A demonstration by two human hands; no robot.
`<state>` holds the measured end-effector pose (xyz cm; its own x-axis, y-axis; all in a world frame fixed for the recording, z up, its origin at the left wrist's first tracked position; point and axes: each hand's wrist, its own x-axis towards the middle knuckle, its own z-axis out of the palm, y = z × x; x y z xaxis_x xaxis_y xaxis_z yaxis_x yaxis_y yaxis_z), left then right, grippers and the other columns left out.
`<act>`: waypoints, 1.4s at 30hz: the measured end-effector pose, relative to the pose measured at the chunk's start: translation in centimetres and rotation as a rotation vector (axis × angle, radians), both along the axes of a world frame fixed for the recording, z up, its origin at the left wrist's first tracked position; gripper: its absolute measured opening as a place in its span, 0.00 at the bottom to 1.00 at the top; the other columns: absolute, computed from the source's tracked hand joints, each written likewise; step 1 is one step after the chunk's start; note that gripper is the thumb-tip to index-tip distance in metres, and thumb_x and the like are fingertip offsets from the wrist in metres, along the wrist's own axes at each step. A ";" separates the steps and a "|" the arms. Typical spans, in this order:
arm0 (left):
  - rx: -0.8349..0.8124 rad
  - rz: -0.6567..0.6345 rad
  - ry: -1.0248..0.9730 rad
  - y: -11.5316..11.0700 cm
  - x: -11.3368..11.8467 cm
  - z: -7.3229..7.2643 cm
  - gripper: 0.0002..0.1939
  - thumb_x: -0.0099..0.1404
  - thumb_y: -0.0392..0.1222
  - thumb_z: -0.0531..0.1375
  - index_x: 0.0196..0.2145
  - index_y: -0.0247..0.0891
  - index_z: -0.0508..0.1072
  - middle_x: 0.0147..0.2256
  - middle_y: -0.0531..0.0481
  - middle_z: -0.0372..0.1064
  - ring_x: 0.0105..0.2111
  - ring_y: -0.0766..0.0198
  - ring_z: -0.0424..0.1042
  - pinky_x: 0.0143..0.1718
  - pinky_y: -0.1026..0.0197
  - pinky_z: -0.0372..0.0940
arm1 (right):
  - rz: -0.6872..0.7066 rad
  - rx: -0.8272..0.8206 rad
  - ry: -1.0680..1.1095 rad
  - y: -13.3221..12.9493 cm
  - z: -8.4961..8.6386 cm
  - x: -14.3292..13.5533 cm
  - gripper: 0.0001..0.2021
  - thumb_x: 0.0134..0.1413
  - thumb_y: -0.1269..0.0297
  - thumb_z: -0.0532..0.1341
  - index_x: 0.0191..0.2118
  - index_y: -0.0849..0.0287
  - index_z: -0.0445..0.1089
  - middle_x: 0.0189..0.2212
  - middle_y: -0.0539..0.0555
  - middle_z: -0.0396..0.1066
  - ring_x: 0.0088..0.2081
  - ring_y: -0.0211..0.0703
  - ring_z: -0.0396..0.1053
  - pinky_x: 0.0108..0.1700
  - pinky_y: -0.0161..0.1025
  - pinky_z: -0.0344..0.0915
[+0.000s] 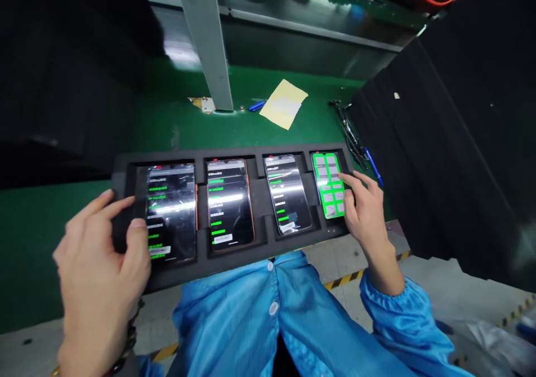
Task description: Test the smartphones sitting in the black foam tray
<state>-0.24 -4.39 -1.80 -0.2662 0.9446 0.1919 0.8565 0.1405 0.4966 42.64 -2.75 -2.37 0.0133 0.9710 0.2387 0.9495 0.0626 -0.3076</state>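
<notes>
Several phones lie face up in the slots of a black foam tray [259, 242]. The leftmost phone [171, 212], the second phone [229, 204] and the third phone [287, 194] show dark screens with green and white text. On the rightmost phone [329, 186] there is a bright green grid with grey blocks. My right hand [365, 206] has its index fingertip at that phone's right edge, fingers apart and holding nothing. At the tray's left end rests my left hand [104, 254], thumb and index finger spread beside the leftmost phone.
A yellow paper [283, 104] and a blue pen cap [257, 106] lie behind the tray on the green table [167, 125]. Right of the tray are a black cable [352, 134] and a blue pen [373, 166]. Dark stacks [452, 142] flank both sides; a metal post [207, 42] stands behind.
</notes>
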 end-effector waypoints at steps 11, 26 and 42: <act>-0.001 0.017 -0.027 -0.1 -0.1 0.0 0.30 0.75 0.60 0.53 0.63 0.39 0.76 0.69 0.34 0.68 0.72 0.36 0.65 0.74 0.28 0.57 | 0.115 -0.038 0.014 3.2 -0.2 -0.8 0.23 0.74 0.65 0.52 0.67 0.54 0.73 0.62 0.63 0.76 0.70 0.62 0.66 0.68 0.65 0.65; 0.011 -0.007 -0.007 -0.1 -0.6 -0.5 0.28 0.76 0.57 0.53 0.63 0.39 0.75 0.69 0.34 0.69 0.72 0.38 0.66 0.74 0.31 0.59 | 0.079 0.089 0.184 5.6 -1.1 2.7 0.21 0.74 0.63 0.52 0.63 0.54 0.76 0.61 0.59 0.78 0.69 0.58 0.67 0.72 0.63 0.64; -0.015 -0.037 -0.050 0.2 -1.0 -0.6 0.28 0.76 0.55 0.56 0.65 0.37 0.73 0.70 0.33 0.64 0.73 0.41 0.62 0.75 0.35 0.59 | 0.063 0.119 0.257 3.9 -1.9 3.4 0.22 0.78 0.55 0.52 0.68 0.49 0.72 0.67 0.58 0.74 0.72 0.57 0.67 0.74 0.67 0.62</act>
<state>-1.25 -4.22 -2.40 -0.2400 0.9567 0.1648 0.8357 0.1172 0.5366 45.99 1.16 -4.32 0.0285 0.9372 0.3477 0.8346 0.1691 -0.5242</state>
